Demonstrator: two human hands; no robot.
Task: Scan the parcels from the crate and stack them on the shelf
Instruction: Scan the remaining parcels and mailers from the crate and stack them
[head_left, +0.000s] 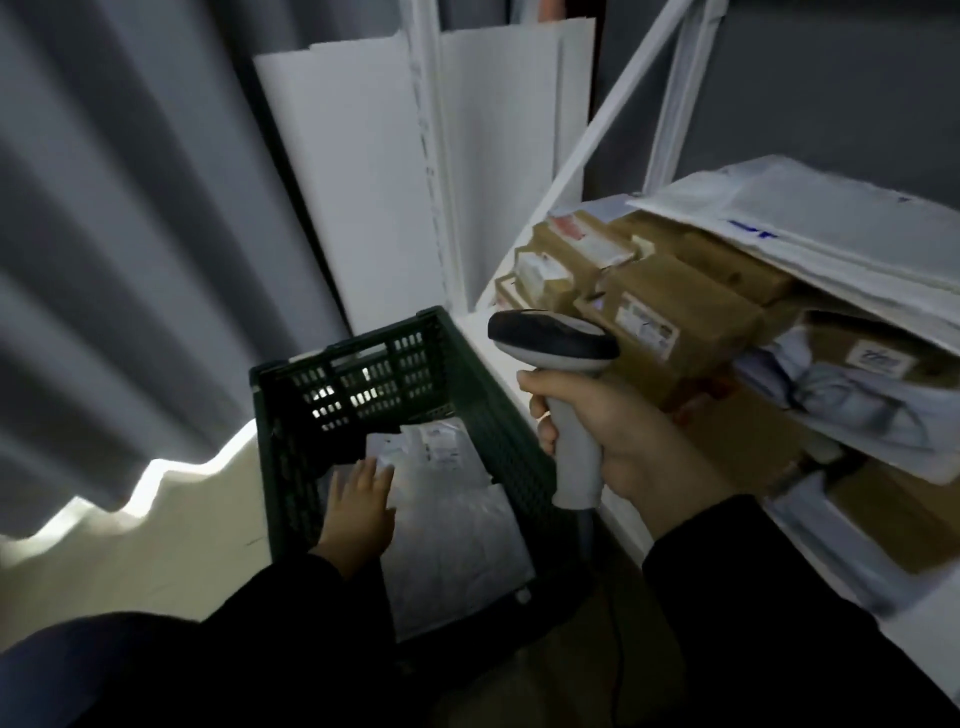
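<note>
Green plastic formed the slotted crate (467, 374), which stood on the pale floor (156, 561) just beside the front edge of the white shelf (428, 156), with a grey curtain (130, 234) hanging to its left and white boards (363, 182) leaning behind its far end. In the head view, white mailers (457, 551) lay flat across the crate's bottom, at least two of them overlapping, one with a printed label near the far wall. The left hand (358, 504), in a dark sleeve (291, 597), reached down inside the crate along its left wall with fingers spread and fairly straight, resting on or just above the upper mailer; whether it actually touched could not be told through the blur. The right hand (597, 431) was wrapped round the grip of a grey scanner (556, 343), held up over the crate's right rim with its dark head pointing leftward. On the shelf, brown cardboard boxes (675, 322) with labels were already piled near its left end, a large padded envelope (805, 228) lay across them, and more packets showed on the level below. Judging from that, much of the job looked done: the shelf was well stocked and the crate nearly down to its floor, leaving these few mailers to be lifted, scanned and stacked
</note>
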